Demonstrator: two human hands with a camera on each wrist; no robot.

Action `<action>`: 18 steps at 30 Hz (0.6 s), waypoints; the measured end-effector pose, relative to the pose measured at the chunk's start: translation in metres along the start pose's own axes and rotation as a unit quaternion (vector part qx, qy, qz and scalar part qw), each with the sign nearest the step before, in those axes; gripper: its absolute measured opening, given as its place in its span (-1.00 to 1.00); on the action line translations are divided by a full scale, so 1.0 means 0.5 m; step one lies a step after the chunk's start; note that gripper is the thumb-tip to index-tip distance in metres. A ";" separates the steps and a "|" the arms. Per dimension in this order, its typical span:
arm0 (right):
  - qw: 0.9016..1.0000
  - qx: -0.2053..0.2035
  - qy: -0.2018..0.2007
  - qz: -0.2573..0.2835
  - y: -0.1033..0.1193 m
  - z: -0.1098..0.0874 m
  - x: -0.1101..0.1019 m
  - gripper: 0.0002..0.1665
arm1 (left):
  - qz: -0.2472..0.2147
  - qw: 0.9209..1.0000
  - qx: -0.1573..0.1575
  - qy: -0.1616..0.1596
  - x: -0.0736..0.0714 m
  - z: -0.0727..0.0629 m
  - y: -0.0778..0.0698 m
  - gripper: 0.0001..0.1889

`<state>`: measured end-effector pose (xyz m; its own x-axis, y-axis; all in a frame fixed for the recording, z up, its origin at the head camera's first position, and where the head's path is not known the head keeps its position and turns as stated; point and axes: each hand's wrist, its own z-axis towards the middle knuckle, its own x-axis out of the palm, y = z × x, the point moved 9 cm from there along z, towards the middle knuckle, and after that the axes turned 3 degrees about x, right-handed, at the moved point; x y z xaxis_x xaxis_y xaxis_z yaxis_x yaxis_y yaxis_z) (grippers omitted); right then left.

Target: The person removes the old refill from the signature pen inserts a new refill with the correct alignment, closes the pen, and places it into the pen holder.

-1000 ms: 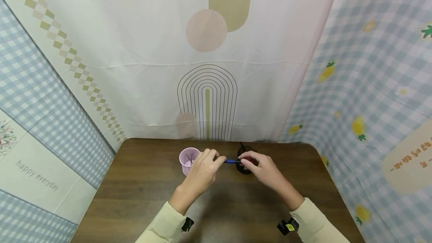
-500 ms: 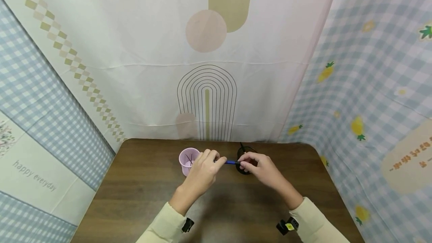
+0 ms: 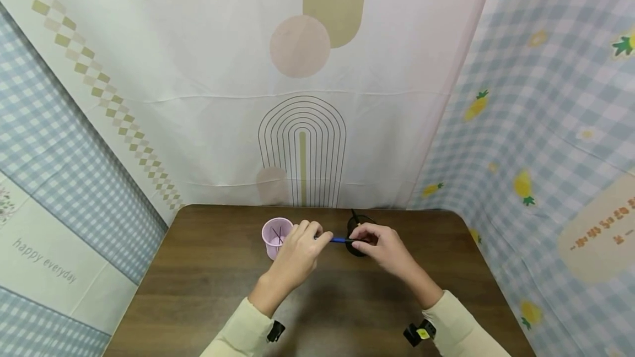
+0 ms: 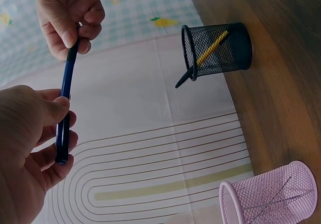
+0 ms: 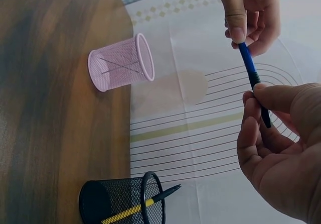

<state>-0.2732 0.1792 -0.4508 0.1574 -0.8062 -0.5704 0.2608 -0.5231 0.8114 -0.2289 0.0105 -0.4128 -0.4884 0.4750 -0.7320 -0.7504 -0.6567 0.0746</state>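
- Pen (image 3: 339,240), blue with a dark end: held across between both hands, above the surface, clear of both cups.
- Left hand (image 3: 299,248): grips the blue part of the pen, thumb on one side, fingers curled on the other.
- Right hand (image 3: 382,245): pinches the dark end between thumb and fingertips; a short dark tip shows past the thumb in the right wrist view.
- Pink cup (image 3: 269,249), mesh: upright, partly hidden behind the left hand in the head view. Two thin dark strips cross inside; what they are is unclear.
- Black cup (image 5: 94,202), mesh: upright, on the right hand's side, partly hidden by that hand in the head view.
- Yellow pen (image 4: 213,48), dark at the end: leans in the black cup, dark end out past the rim.
- Surface (image 3: 198,269): brown wood grain, rounded far corners, bearing both cups.
- Sleeves (image 3: 244,325), pale, a small black device at each cuff.
- White hanging (image 3: 213,142): behind the surface, printed with nested arches.
- Checked cloth (image 3: 526,103), blue and white, with pineapples: at right.
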 end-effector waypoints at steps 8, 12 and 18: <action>1.000 -0.002 -0.027 -0.010 0.004 -0.002 -0.003 -0.86 | -0.002 1.000 0.000 -0.001 0.002 -0.002 0.003 -0.65; 0.999 -0.017 -0.043 -0.021 0.008 -0.006 -0.005 -0.84 | -0.011 1.000 -0.002 -0.004 0.001 -0.003 0.004 -0.68; 0.995 -0.042 -0.082 -0.034 0.015 -0.016 -0.012 -0.82 | -0.023 1.000 -0.009 0.007 0.001 -0.004 0.005 -0.68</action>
<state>-0.2646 0.1824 -0.4423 -0.0187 -0.8076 -0.5895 0.3445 -0.5587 0.7544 -0.2303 0.0081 -0.4144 -0.4480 0.4967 -0.7434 -0.7633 -0.6454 0.0287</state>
